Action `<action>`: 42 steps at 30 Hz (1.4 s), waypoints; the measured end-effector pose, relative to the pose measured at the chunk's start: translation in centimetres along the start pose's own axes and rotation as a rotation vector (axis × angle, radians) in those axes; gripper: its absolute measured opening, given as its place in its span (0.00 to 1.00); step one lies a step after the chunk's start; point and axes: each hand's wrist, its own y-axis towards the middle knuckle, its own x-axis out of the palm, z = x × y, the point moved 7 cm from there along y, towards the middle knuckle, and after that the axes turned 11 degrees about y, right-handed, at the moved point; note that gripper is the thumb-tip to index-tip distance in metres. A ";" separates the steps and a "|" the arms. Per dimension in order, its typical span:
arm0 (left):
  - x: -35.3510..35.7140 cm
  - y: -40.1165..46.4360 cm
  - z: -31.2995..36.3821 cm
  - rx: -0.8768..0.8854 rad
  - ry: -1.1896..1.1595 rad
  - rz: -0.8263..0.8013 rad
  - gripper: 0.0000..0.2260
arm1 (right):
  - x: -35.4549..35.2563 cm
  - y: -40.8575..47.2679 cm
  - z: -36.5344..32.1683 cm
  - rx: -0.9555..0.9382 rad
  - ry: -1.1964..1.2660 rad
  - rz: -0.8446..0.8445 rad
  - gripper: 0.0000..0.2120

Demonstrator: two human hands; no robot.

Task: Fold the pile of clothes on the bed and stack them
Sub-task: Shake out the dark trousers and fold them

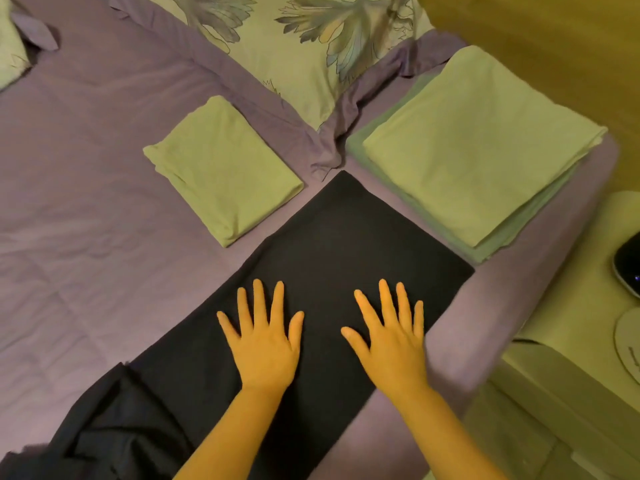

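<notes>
Pressing flat on the dark garment [332, 258] with both palms: left hand [265, 341] and right hand [391, 337] side by side, fingers straight and spread, grasping nothing, simply smoothing the cloth against the bed [86, 168].

Lying diagonally near the bed's right edge, the far part of that dark garment, already squared into a neat strip with one corner pointing toward the patterned pillow [311, 53]. Trailing off toward the lower left, the near end [114, 431], bunched and creased, looking not yet folded.

Sitting finished, as far as can be judged: a small folded light-green piece [221, 171] just left of the dark strip's far corner, and a larger folded light-green piece [478, 147] to the right, resting on top of a paler green folded piece [550, 206] whose edges are peeking out beneath. Counting that pair as the start of a stack, with the small green piece lying apart from it.

Probably sitting around the middle or later of the job: three items folded, one being worked. Remaining, by this reading: folding the dark garment's crumpled end over, then gathering the separate pieces into one pile. Showing at the upper left corner, a bit of green and purple cloth [14, 46]; whether laundry or bedding, impossible to tell.

Standing beside the bed on the right, a pale nightstand [554, 393] carrying a dark rounded device [627, 265].
</notes>
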 end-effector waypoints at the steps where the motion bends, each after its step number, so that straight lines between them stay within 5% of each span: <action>1: 0.8 0.0 -0.6 -0.006 0.023 -0.037 0.29 | 0.8 0.2 0.3 -0.008 -0.063 -0.056 0.30; 6: 2.1 3.2 -2.3 0.079 0.083 -0.229 0.36 | 2.2 0.5 1.9 0.036 -0.195 -0.192 0.36; 10: -0.5 2.3 -3.9 0.181 0.000 -0.320 0.30 | 2.3 -0.4 0.2 0.167 -0.205 -0.302 0.37; 13: -1.7 -2.6 -7.0 0.192 -0.048 -0.364 0.24 | 3.6 -4.2 -5.1 -0.002 -0.220 -0.428 0.37; 16: -2.5 -8.5 -12.7 0.142 -0.034 -0.304 0.20 | 4.8 -10.4 -11.1 -0.246 -0.200 -0.498 0.34; 19: -4.2 -13.6 -19.7 0.000 -0.096 -0.092 0.17 | 5.7 -14.6 -14.7 -0.222 -0.119 -0.579 0.31; 21: -3.8 -16.8 -25.0 -0.211 -0.164 -0.135 0.18 | 7.0 -16.1 -16.9 -0.193 -0.002 -0.613 0.26; 27: -0.5 -23.6 -32.0 -0.608 -0.453 -0.310 0.32 | 6.5 -17.5 -26.4 -0.182 0.454 -0.452 0.17; 31: 0.9 -24.5 -34.2 -0.746 -0.516 -0.299 0.37 | 6.6 -18.3 -28.4 0.202 0.777 -0.443 0.24; 38: 1.5 -22.3 -38.4 -0.876 -0.838 -0.237 0.27 | 6.4 -18.9 -28.1 0.174 0.722 -0.322 0.14; 42: -1.9 -19.0 -38.9 -0.824 -1.029 -0.155 0.11 | 3.5 -16.8 -24.5 0.352 0.917 -0.152 0.13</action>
